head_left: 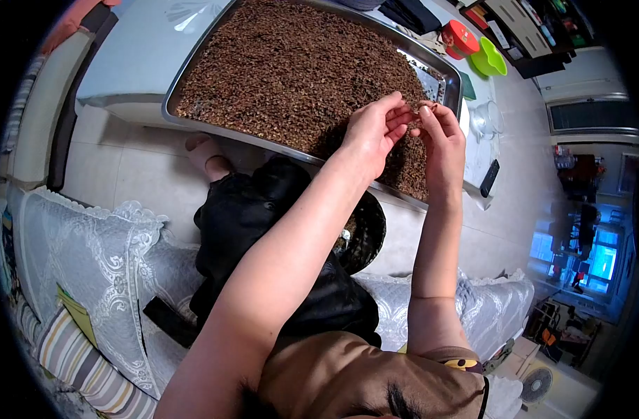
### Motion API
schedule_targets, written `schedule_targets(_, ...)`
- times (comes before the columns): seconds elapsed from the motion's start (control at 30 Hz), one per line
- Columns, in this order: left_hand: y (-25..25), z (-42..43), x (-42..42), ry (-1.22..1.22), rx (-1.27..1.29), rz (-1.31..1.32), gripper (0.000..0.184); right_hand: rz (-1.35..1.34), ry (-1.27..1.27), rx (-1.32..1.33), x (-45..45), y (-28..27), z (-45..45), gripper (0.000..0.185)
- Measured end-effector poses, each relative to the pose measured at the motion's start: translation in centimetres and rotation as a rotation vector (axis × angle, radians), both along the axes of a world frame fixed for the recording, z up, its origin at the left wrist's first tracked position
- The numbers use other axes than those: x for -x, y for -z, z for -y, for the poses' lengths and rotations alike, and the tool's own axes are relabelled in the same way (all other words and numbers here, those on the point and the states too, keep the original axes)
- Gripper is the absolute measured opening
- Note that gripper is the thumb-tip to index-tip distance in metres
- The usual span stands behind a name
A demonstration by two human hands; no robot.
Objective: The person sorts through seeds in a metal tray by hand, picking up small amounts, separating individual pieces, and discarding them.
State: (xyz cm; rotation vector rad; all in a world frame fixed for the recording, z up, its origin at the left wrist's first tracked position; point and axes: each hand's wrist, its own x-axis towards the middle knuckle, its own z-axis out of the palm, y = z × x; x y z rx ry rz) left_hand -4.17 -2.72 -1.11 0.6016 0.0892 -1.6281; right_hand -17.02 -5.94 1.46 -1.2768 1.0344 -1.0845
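Note:
A large metal tray (pixel 170 105) holds a thick layer of small brown dried bits (pixel 284 70), perhaps peppercorn husks. Over its right part my two hands meet, fingertips close together. My left hand (pixel 375 129) is cupped, its fingers curled inward and the thumb stretched along them; whatever lies inside is too small to make out. My right hand (pixel 443 136) pinches thumb against fingers, with a tiny brown bit showing at the tips. At the tray's right end some of the bare metal bottom shows, sprinkled with a few dark crumbs.
Beyond the tray stand a red round container (pixel 460 38) and a green bowl (pixel 488 57). To the right are a clear glass vessel (pixel 486 119) and a black remote control (pixel 489 178). Below the tray, by my legs, is a black bin (pixel 367 234). Lace covers the sofa (pixel 96 244).

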Motion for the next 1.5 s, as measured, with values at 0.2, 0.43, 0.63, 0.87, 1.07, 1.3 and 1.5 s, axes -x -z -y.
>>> schedule_targets(0.2, 0.0, 0.0, 0.1, -0.014, 0.006, 0.013, 0.018, 0.140, -0.032, -0.126, 0.6, -0.3, 0.2, 0.020)
schedule_targets(0.43, -0.2, -0.1, -0.1, 0.004, 0.009, 0.059, 0.014, -0.477, 0.083, 0.454, 0.5, 1.1, 0.7, 0.019)
schedule_targets(0.63, -0.5, -0.3, 0.4, 0.059, 0.007, 0.073, 0.011, -0.535, 0.116, 0.648, -1.2, 0.1, -0.3, 0.014)
schedule_targets(0.87, 0.0, 0.0, 0.2, 0.120, 0.023, 0.095, 0.012, -0.476, 0.090, 0.508, 0.0, 0.5, 0.4, 0.011)
schedule_targets(1.07, -1.0, -0.3, 0.5, 0.054, 0.104, 0.258, 0.017, -0.434, 0.073, 0.393, 0.7, 1.1, 0.7, 0.013)
schedule_targets(1.3, -0.3, 0.0, 0.4, 0.100, 0.124, 0.446, 0.021, -0.712, 0.086, 0.775, 0.4, 0.1, 0.1, 0.011)
schedule_targets(1.5, -0.2, 0.1, 1.9, 0.110, 0.158, 0.662, 0.025, -0.751, 0.064, 0.667, 1.3, 1.0, 0.5, 0.014)
